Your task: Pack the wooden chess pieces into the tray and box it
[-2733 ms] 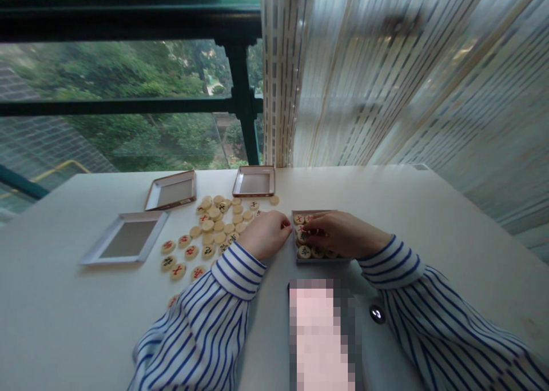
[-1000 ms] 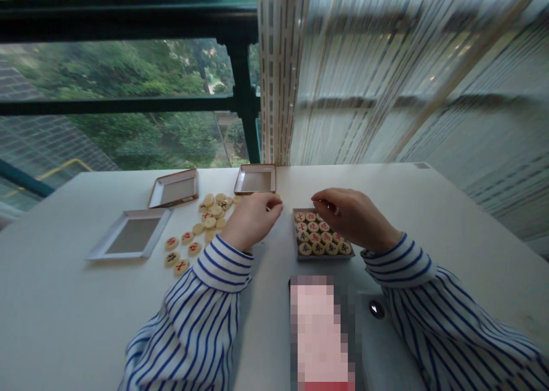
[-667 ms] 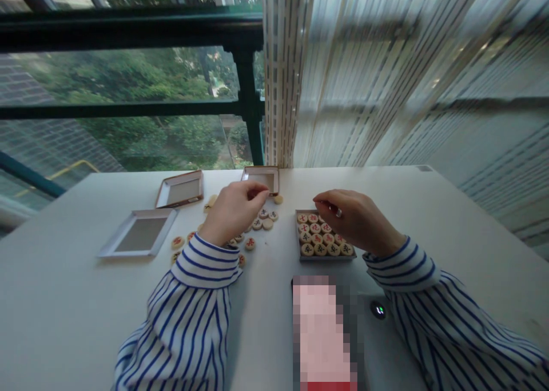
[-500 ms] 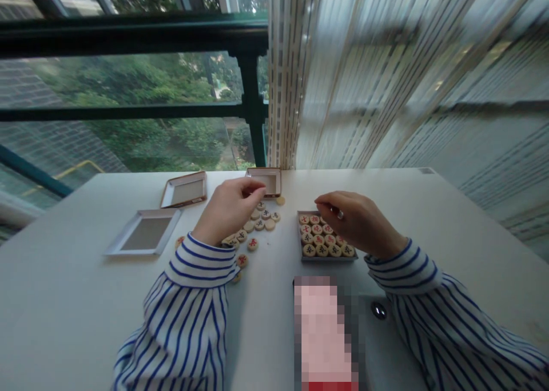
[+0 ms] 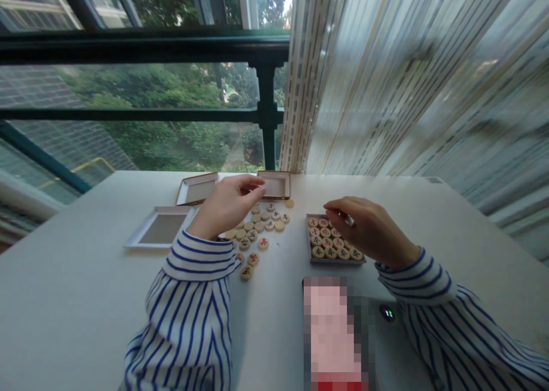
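My left hand [image 5: 234, 201] hovers over loose xiangqi pieces [image 5: 258, 226], its thumb and forefinger a little apart with nothing visible between them. Some of these round wooden discs show black or red characters, others plain faces. On the right, my right hand [image 5: 369, 226] hangs above the grey box [image 5: 338, 261] of pieces set in rows. Its fingers curl together in a pinch; whatever may be inside is hidden. A small shiny band, perhaps a ring, shows on one finger. The box's far right pieces are covered by this hand.
A white tray [image 5: 136, 243] lies at the left, with a brown-edged box part [image 5: 182, 194] behind it and another box part [image 5: 274, 197] at the back. A phone-like slab [image 5: 328, 328], blurred out, lies in front on the white table [image 5: 86, 299]. Beside it is a dark oval [image 5: 388, 312].
The whole scene has shifted right as my head turned slightly left. My left hand has drawn a little left over the pieces, and its thumb and forefinger have parted. My right hand stays over the box.
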`<act>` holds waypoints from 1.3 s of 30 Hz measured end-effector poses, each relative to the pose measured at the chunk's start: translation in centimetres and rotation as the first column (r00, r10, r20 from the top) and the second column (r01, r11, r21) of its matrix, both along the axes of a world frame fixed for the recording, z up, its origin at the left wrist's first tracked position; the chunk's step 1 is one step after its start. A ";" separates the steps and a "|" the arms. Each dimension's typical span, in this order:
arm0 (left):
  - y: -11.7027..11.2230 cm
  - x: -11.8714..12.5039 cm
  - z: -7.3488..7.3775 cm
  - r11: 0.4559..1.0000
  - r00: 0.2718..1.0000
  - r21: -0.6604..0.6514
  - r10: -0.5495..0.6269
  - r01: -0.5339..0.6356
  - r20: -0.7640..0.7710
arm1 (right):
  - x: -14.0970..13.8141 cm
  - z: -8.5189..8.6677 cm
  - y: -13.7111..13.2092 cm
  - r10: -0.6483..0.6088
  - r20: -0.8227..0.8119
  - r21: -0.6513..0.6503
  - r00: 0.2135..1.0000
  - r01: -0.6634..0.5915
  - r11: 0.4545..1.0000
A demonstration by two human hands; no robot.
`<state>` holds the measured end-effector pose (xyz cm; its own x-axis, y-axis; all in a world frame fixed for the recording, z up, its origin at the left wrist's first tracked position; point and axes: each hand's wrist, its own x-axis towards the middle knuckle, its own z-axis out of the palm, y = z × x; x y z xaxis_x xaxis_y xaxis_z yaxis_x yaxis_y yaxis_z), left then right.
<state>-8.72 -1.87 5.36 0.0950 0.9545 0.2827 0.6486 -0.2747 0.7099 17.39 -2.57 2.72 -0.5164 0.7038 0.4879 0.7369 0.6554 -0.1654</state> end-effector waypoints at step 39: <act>2.6 1.9 -5.5 0.989 0.843 -0.101 -0.142 0.105 -0.519 | -6.8 -2.8 7.3 0.192 0.538 -0.303 0.821 -0.025 0.953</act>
<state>-6.77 0.70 -0.13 0.3290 0.9396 0.0941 0.8926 -0.3420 0.2939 10.59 4.74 -0.07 -0.7198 0.6859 -0.1073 0.6829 0.7273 0.0680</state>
